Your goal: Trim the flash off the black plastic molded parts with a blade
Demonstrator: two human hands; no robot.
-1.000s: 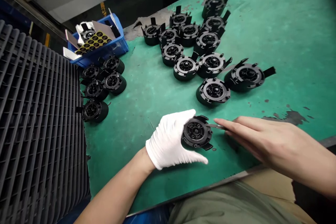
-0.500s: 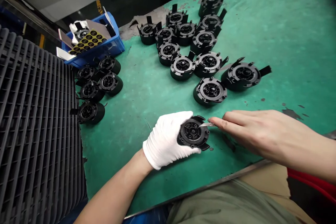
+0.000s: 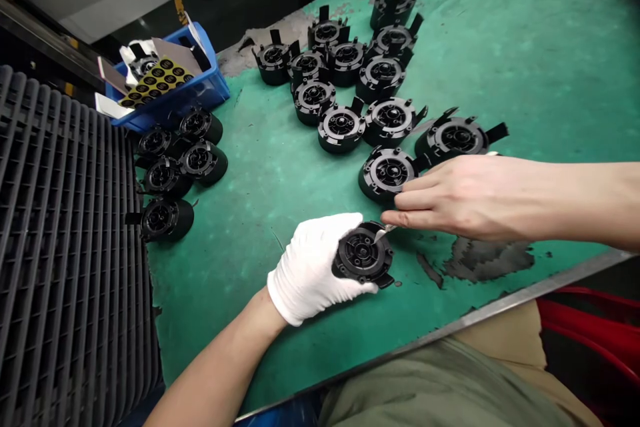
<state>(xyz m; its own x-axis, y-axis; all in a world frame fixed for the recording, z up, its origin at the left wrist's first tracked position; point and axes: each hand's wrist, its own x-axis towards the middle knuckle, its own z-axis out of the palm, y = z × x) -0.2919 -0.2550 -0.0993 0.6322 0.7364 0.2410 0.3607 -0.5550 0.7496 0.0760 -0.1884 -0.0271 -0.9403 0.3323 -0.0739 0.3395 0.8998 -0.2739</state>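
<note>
My left hand [image 3: 310, 267], in a white glove, grips a round black plastic part [image 3: 363, 255] on the green table [image 3: 525, 47], near the front edge. My bare right hand [image 3: 450, 197] reaches in from the right, fingers pinched on a thin metal tool [image 3: 384, 232]. The tool's tip touches the top rim of the held part. Just behind my right hand lies another round black part [image 3: 387, 172].
Several more black round parts [image 3: 345, 73] are grouped at the table's middle back, and several others [image 3: 173, 167] at the left. A blue bin [image 3: 200, 90] holding a sheet of round stickers stands back left. A dark slatted grille [image 3: 65, 247] fills the left side.
My right hand has risen and turned, its forearm now lying across the table from the right, and the tool tip has moved onto the held part's rim. The left hand has kept its grip.
</note>
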